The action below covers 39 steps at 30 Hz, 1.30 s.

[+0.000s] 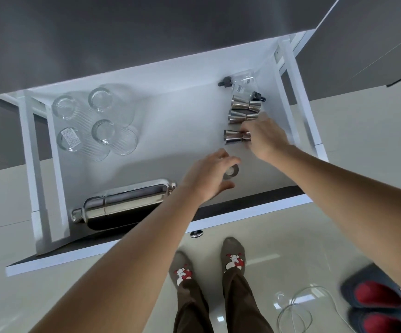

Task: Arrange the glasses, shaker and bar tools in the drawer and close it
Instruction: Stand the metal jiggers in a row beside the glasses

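The white drawer [170, 97] is pulled out wide. The shiny shaker [122, 205] lies on its side at the front left — cap end pointing left. Four glasses [96, 123] sit upside down at the back left; one has a sticker too small to read. The left hand [209, 176] hovers open. The right hand [264, 138] pinches a jigger [235, 138] lying sideways — two more lie just behind.

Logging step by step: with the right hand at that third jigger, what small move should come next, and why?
Probably slide the nearest jigger back towards the two jiggers lying side by side. It lies apart from them, and the right hand has its fingers at its narrow end. The left hand hovers open above a small metal ring.
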Available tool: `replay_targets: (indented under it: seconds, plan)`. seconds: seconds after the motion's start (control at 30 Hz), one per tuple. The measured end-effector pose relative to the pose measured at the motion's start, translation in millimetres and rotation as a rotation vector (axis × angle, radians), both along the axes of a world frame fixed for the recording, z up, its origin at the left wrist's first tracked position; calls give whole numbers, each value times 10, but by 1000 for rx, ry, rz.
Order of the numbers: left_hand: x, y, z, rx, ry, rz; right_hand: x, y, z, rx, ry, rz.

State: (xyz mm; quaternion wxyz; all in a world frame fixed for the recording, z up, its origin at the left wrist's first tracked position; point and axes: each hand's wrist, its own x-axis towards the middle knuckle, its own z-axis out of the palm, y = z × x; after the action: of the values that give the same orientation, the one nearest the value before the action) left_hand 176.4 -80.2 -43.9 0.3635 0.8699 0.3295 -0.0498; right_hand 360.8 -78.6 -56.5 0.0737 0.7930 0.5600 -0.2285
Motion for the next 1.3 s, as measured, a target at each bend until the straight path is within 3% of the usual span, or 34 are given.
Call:
replay_targets:
  seconds: [0.17, 0.27, 0.47, 0.67, 1.03, 1.17, 1.3]
  plan:
    - [-105, 31, -78, 5, -124, 112, -63, 15, -60, 26, 9, 44]
    - [-222, 267, -20, 101, -208, 326, -172, 155, -31, 153, 127, 57]
    - [-533, 1023, -29, 295, -86, 636, -565, 689, 96, 346, 287, 3]
    - [-680, 1421, -88, 341, 108, 669, -927, 1091, 107, 412, 316, 24]
    - [-638, 1507, -91, 366, 168, 647, -1029, 1209, -108, 379, 313, 63]
    - [-543, 1254, 46, 396, 69, 788, -806, 1085, -98, 450, 364, -53]
    - [-275, 873, 117, 410, -162, 522, -255, 886, -55, 516, 184, -182]
